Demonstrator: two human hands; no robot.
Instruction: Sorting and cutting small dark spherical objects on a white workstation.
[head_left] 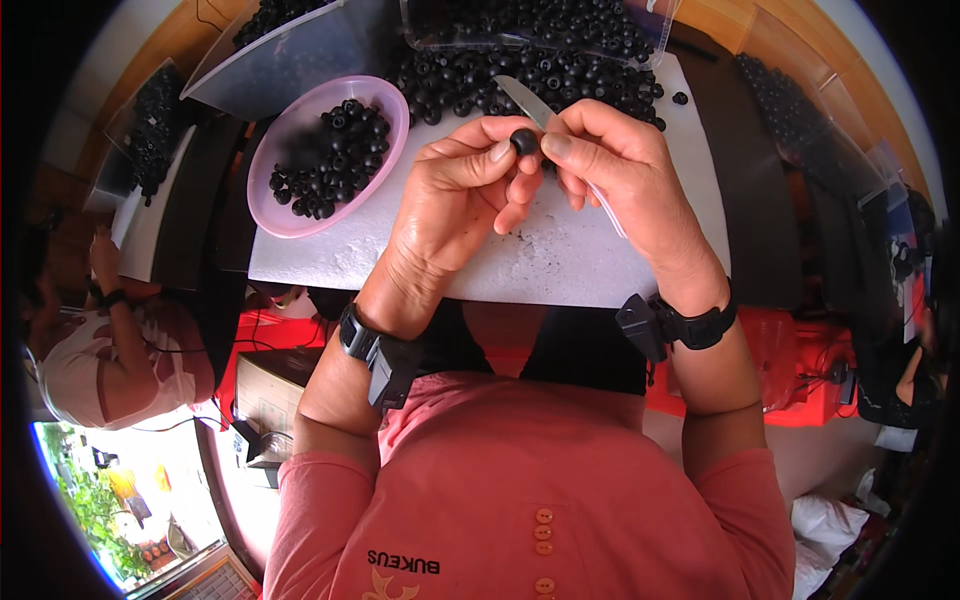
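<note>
My left hand point(448, 190) pinches a round black piece point(524, 141) above the bench point(585, 272), between near and far edges; my right hand point(628, 165), fingers curled, grips a knife point(525, 102).

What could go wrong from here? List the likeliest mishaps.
The right hand holds a knife with its blade close to the left hand; a slip could nick it.
That hand only pinches the small round black piece, which might pop loose.
Dropped, it could get lost among similar pieces heaped on the white board.
</note>
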